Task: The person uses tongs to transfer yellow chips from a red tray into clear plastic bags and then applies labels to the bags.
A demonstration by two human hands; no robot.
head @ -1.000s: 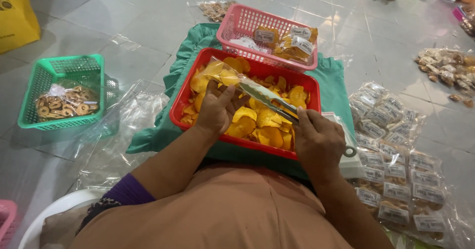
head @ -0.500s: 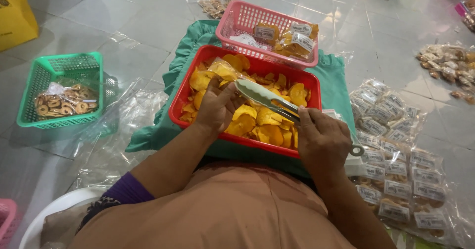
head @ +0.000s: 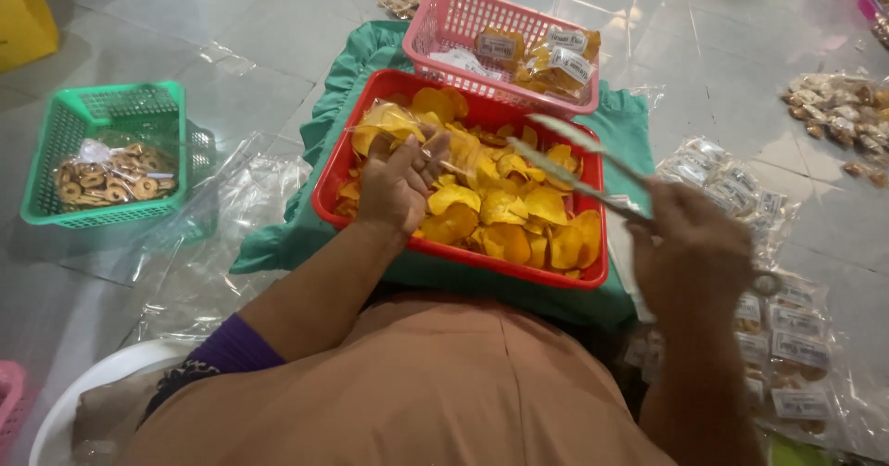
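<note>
The right hand (head: pixel 693 253) has drawn back off the red basket (head: pixel 389 234), grasping metal tongs (head: pixel 579 174) — left hand (head: pixel 400 183) clenched on a clear bag (head: pixel 407 123) over the chips (head: pixel 505 211). A loose bag mouth could spill chips.

The tongs (head: pixel 579 174) are gleaming as smooth bare metal. The red basket (head: pixel 370 225), the pink basket (head: pixel 435 21) and the green basket (head: pixel 69 142) are all showing glossy moulded plastic lattice. Thin clear film is crinkling shinily around the small packets (head: pixel 741 188). The green cloth (head: pixel 278 244) is lying matt and soft, and the floor tiles (head: pixel 231 21) are shining smoothly.
</note>
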